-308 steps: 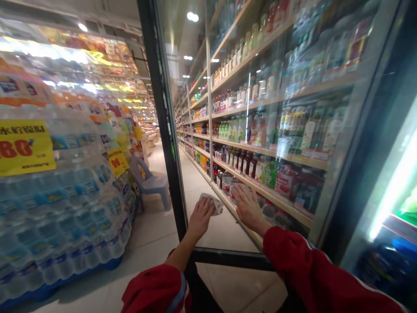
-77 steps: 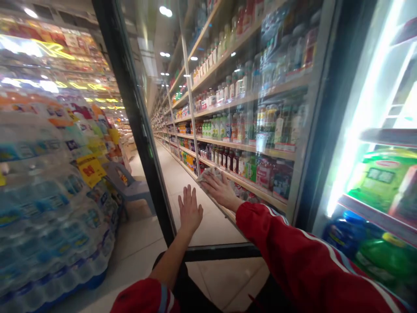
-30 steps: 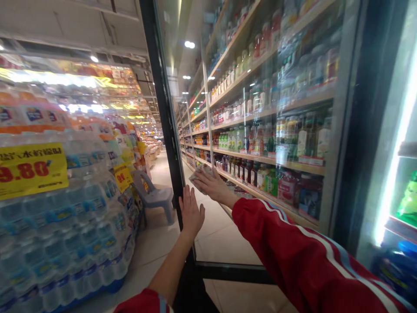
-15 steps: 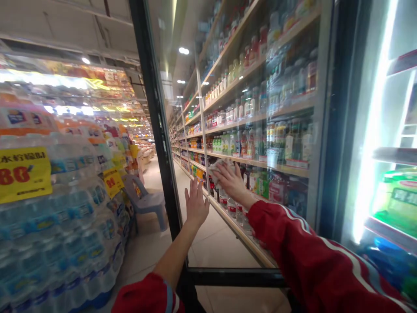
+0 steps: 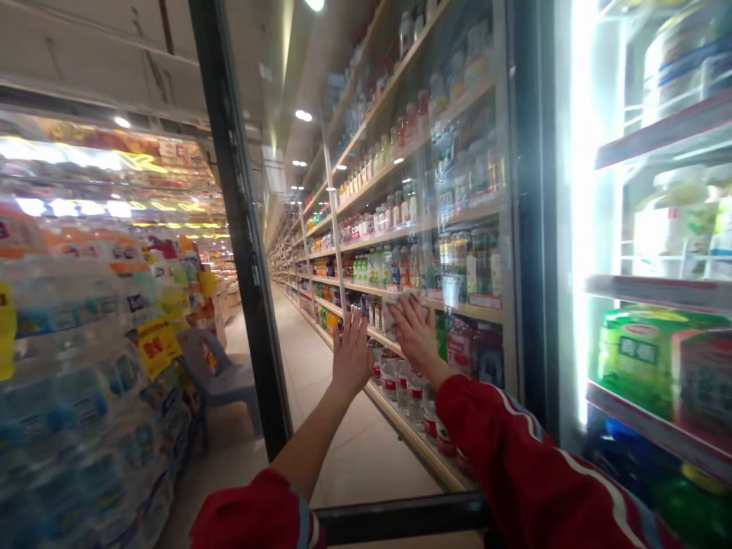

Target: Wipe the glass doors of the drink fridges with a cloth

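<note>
In front of me is a glass door with a black frame (image 5: pixel 239 206). My right hand (image 5: pixel 418 339), fingers spread, presses a pale crumpled cloth (image 5: pixel 392 314) against the glass; most of the cloth lies under the fingers. Just to its left, my left hand (image 5: pixel 351 357) is raised with fingers stretched out and nothing in it. Its palm faces the pane, but whether it touches the glass I cannot tell. Both arms wear red sleeves with white and blue stripes. Shelves of bottles (image 5: pixel 377 286) appear in the glass behind the hands.
A lit cooler with a shelf edge (image 5: pixel 657 290) and a green multipack (image 5: pixel 634 358) is at the right. Wrapped water bottles (image 5: pixel 62 404) are stacked on the left. Beside them stand a grey plastic chair (image 5: pixel 226 377) and a yellow price sign (image 5: pixel 157 348).
My view has swung to the right, bringing more of the cooler in. The right hand and cloth have come lower on the glass and nearer to the left hand, which stays raised with fingers extended.
</note>
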`<act>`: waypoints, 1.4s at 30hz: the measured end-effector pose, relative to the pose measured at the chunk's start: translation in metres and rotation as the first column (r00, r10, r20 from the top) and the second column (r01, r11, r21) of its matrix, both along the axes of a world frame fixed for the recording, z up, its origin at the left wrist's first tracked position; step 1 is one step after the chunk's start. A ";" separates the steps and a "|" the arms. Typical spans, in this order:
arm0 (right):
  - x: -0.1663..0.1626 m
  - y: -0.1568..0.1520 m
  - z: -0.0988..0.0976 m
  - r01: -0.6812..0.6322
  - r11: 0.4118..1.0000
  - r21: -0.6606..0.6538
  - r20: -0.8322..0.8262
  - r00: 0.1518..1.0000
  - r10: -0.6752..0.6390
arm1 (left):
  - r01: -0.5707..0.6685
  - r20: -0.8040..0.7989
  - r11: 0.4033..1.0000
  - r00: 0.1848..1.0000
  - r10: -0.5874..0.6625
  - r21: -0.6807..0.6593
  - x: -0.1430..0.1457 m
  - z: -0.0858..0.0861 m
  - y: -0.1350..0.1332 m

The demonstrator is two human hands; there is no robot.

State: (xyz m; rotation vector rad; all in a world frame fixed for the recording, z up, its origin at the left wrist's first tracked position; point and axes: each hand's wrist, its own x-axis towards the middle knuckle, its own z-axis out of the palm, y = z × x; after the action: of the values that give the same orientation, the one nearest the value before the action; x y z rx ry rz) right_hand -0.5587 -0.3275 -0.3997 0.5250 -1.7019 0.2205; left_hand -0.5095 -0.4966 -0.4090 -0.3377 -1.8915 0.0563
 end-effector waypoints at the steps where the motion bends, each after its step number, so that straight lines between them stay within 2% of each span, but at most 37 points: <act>1: -0.003 0.011 0.002 0.026 0.998 -0.058 -0.004 1.000 -0.026 | 0.000 -0.004 1.000 1.000 0.000 -0.004 -0.003 0.002 0.001; 5: -0.013 0.054 0.010 0.100 0.941 -0.323 0.012 0.995 -0.101 | -0.015 -0.006 1.000 1.000 0.015 -0.003 -0.010 0.001 0.004; 7: -0.014 0.061 0.009 0.104 0.916 -0.388 0.035 0.995 -0.098 | -0.027 -0.012 1.000 1.000 0.027 0.004 -0.012 0.000 0.007; 9: -0.012 0.057 0.004 0.083 0.923 -0.375 0.047 0.996 -0.071 | -0.011 -0.015 1.000 1.000 0.011 -0.020 -0.013 0.002 0.010; 13: -0.008 0.039 -0.007 0.032 0.977 -0.211 0.056 0.998 -0.020 | 0.061 -0.012 0.994 0.998 -0.062 -0.090 -0.021 0.012 0.013; 15: -0.008 0.042 -0.008 0.039 0.989 -0.141 0.058 0.998 -0.031 | 0.078 -0.016 0.993 0.997 -0.080 -0.092 -0.026 0.017 0.012; 17: -0.010 0.057 -0.005 0.075 0.989 -0.130 0.052 0.996 -0.069 | 0.088 -0.022 0.991 0.996 -0.090 -0.099 -0.031 0.020 0.010; 19: -0.014 0.082 0.002 0.134 0.973 -0.185 0.056 0.990 -0.126 | 0.092 -0.030 0.990 0.995 -0.095 -0.108 -0.034 0.019 0.008; 23: -0.023 0.133 0.017 0.238 0.899 -0.367 0.116 0.971 -0.210 | 0.102 -0.019 0.989 0.994 -0.105 -0.107 -0.036 0.016 0.007; 25: -0.026 0.144 0.022 0.249 0.860 -0.446 0.134 0.968 -0.211 | 0.105 -0.011 0.989 0.994 -0.107 -0.106 -0.036 0.015 0.007; 27: -0.027 0.141 0.023 0.244 0.848 -0.470 0.133 0.970 -0.205 | 0.104 -0.018 0.989 0.994 -0.107 -0.108 -0.035 0.015 0.008; 29: -0.026 0.131 0.022 0.234 0.880 -0.413 0.116 0.972 -0.204 | 0.104 -0.034 0.989 0.994 -0.108 -0.109 -0.036 0.016 0.009; 32: -0.022 0.117 0.022 0.209 0.950 -0.231 0.072 0.978 -0.198 | 0.109 -0.035 0.988 0.993 -0.114 -0.106 -0.035 0.015 0.010; 34: -0.021 0.120 0.025 0.197 0.972 -0.127 0.053 0.980 -0.192 | 0.118 -0.022 0.988 0.992 -0.120 -0.098 -0.034 0.016 0.011; 35: -0.022 0.124 0.027 0.199 0.973 -0.118 0.055 0.979 -0.194 | 0.122 -0.015 0.988 0.992 -0.124 -0.095 -0.034 0.016 0.011; 37: -0.027 0.136 0.033 0.222 0.949 -0.224 0.079 0.975 -0.210 | 0.125 -0.007 0.988 0.992 -0.126 -0.094 -0.032 0.016 0.011; 40: -0.035 0.142 0.041 0.233 0.857 -0.460 0.108 0.972 -0.207 | 0.116 0.004 0.989 0.993 -0.117 -0.094 -0.031 0.017 0.011; 42: -0.035 0.129 0.043 0.201 0.846 -0.494 0.087 0.979 -0.182 | 0.110 0.005 0.990 0.994 -0.110 -0.090 -0.031 0.017 0.012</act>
State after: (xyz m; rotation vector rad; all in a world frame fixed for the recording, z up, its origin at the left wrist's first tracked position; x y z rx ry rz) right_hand -0.5933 -0.1988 -0.3567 -0.0400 -1.6361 0.5139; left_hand -0.5402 -0.4847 -0.3918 -0.5030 -1.8711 0.0673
